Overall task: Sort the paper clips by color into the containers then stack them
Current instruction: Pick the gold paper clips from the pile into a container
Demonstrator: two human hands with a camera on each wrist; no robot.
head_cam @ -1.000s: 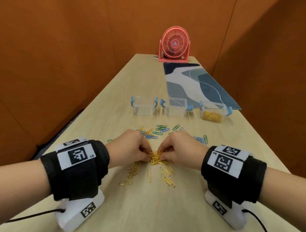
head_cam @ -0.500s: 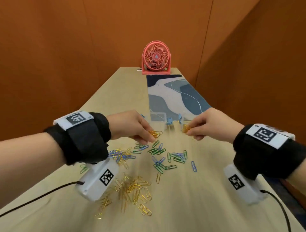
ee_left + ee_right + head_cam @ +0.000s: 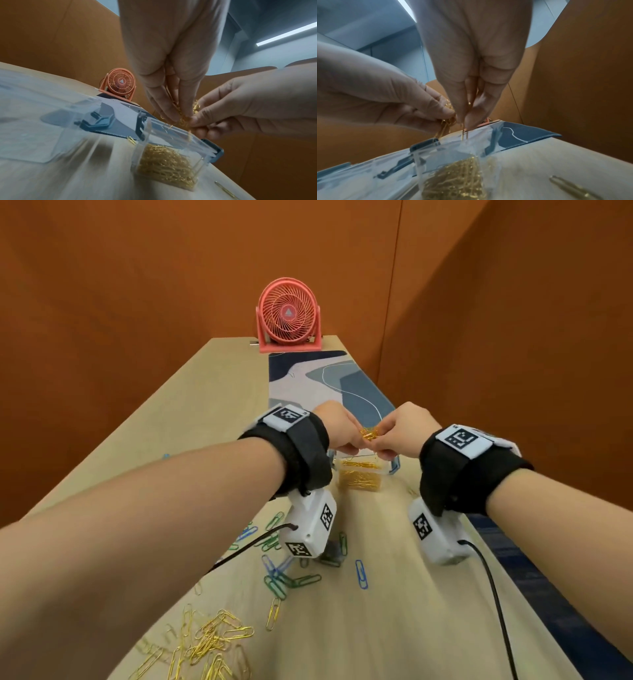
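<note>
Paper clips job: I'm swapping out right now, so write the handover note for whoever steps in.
Left hand and right hand: both pinch one bunch of gold clips, held above the open clear container.
Done: that container already holds many gold clips.
Left: drop this bunch in; gather the loose gold clips at the near table edge; sort the green and blue clips mid-table into other containers, which the head view hides; then stack the containers.
</note>
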